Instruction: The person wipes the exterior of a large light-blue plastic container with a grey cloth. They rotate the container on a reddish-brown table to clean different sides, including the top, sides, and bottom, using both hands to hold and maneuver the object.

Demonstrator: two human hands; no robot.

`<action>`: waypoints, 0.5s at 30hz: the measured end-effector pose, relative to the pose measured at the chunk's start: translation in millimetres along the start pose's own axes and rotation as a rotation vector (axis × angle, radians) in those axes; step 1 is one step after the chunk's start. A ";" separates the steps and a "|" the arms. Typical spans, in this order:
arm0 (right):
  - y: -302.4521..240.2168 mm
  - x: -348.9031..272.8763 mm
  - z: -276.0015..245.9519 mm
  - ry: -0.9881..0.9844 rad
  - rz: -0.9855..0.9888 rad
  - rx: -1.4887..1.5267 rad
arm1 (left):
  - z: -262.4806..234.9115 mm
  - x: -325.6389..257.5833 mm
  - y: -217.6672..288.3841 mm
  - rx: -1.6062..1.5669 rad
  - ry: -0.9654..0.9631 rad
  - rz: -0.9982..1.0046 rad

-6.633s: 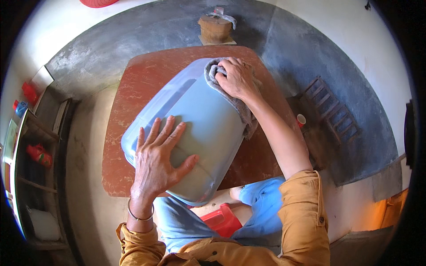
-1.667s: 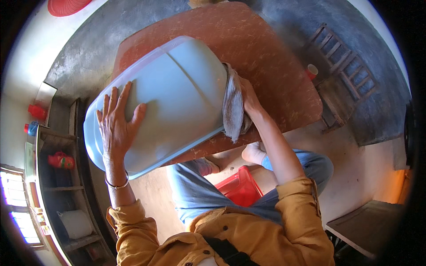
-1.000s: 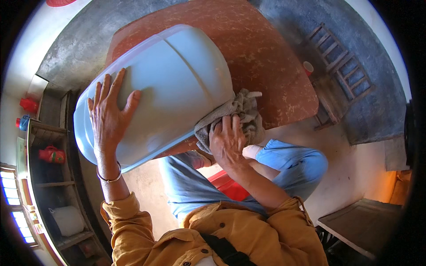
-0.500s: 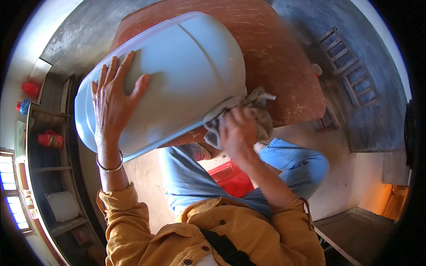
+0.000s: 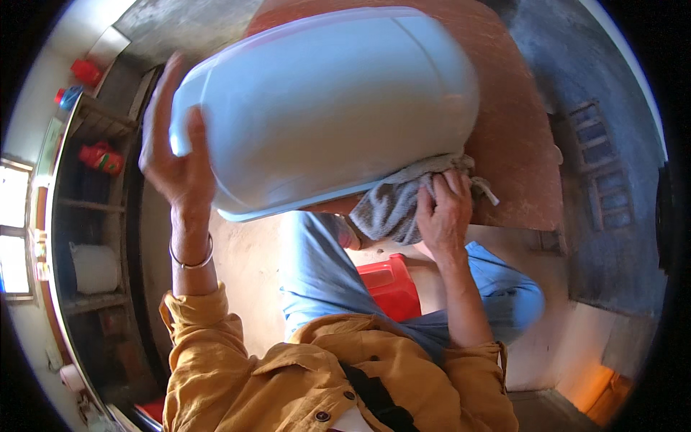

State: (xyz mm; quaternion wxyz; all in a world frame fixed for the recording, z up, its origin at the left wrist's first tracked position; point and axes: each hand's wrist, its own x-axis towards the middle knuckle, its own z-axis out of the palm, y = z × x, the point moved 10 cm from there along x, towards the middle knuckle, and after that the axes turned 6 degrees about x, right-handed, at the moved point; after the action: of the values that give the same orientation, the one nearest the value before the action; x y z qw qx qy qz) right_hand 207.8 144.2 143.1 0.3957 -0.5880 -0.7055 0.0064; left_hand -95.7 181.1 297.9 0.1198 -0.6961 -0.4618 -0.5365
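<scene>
A large pale-blue plastic tub or lid (image 5: pixel 324 108), with rounded corners and a smooth upper face, lies tilted across the red-brown table (image 5: pixel 515 137). At its left end is my left hand (image 5: pixel 176 158), blurred, with thumb and fingers apart; the thumb overlaps the tub's end, and I cannot tell if it touches. My right hand (image 5: pixel 445 216) is closed on a grey cloth (image 5: pixel 392 201) at the near right edge of the tub. Part of the cloth hangs down over the table's near edge.
Below the table, between my knees, stands a red plastic stool (image 5: pixel 392 288). To the left, a shelf unit (image 5: pixel 90 205) holds a red container (image 5: pixel 101 157) and a white one (image 5: pixel 95 268). A wooden ladder-like frame (image 5: pixel 601 165) leans at the right wall.
My left hand has lifted off the tub's top face to its left end. The tub sits farther right and up in view, and my right hand with the cloth has shifted right.
</scene>
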 end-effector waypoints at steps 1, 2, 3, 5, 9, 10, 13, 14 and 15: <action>-0.9 1.1 0.9 0.001 -0.007 -0.001 | -28.0 -13.9 -20.2 -0.047 0.106 -0.026; -0.4 1.4 2.6 -0.032 0.013 -0.005 | -53.2 -32.9 -50.5 0.043 0.176 -0.052; 1.5 -0.4 5.4 -0.064 0.035 -0.014 | -68.9 -62.2 -80.7 0.110 0.219 -0.205; 3.6 -3.1 9.2 -0.052 0.010 -0.010 | -93.9 -140.0 -140.9 0.077 0.298 -0.700; 7.0 -3.5 12.9 -0.055 -0.005 -0.022 | -15.6 -276.3 -158.9 -0.771 -0.065 -1.446; 7.3 -3.8 12.3 -0.061 0.001 -0.027 | 6.2 -277.6 -134.7 -0.978 -0.137 -1.477; 9.1 -3.8 11.6 -0.066 0.031 -0.011 | 30.5 -263.7 -111.8 -1.174 -0.085 -1.386; 8.2 -3.3 10.9 -0.067 0.036 -0.004 | 33.1 -267.0 -110.1 -1.187 -0.079 -1.405; 8.5 -3.0 10.7 -0.063 0.043 0.007 | 35.1 -268.4 -109.2 -1.196 -0.079 -1.420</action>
State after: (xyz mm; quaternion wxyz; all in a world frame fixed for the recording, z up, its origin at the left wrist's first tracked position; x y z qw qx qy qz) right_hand 208.7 149.2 130.1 0.3750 -0.6012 -0.7047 0.0357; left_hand -157.1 125.8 17.9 -0.6312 -0.2140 -0.4299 -0.6090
